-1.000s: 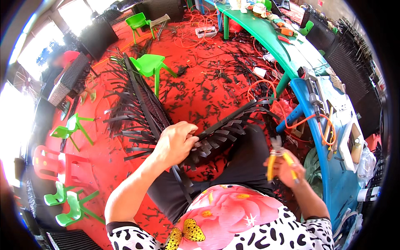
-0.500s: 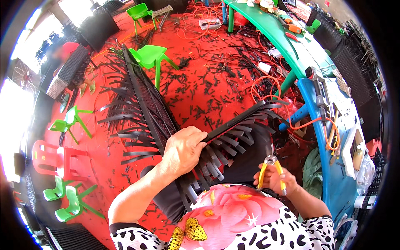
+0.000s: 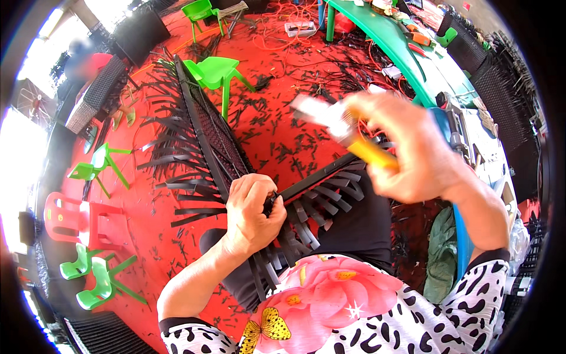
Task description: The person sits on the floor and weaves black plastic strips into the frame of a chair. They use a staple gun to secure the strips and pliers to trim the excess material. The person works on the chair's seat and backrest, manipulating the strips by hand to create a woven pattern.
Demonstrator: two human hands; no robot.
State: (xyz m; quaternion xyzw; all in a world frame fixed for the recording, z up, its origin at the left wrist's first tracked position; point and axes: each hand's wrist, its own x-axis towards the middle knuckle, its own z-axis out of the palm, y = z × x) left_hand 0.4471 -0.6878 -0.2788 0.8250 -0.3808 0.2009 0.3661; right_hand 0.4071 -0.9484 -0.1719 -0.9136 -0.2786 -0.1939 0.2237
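A dark woven frame (image 3: 207, 127) with loose black strips (image 3: 162, 154) fringing its edges rests across my lap. My left hand (image 3: 250, 215) is closed on the frame's corner, with a small black bit showing between thumb and fingers. From that corner a black bar (image 3: 315, 180) runs up to the right, more strips hanging beneath it. Raised above this bar, my right hand (image 3: 413, 147) is wrapped round yellow-handled pliers (image 3: 372, 152). Motion smears the pliers, and their metal jaws point up and left; whether the jaws touch anything I cannot tell.
Black offcuts (image 3: 283, 141) litter the red floor. Small green chairs (image 3: 215, 72) and a red chair (image 3: 65, 221) stand around me. At right are a green table (image 3: 377, 32) with tools and a blue table (image 3: 463, 236). A person (image 3: 88, 68) sits at far left.
My right hand has swung up and forward with the pliers, from low beside my lap to above the bar. The left hand stays at the corner, its grip slightly shifted.
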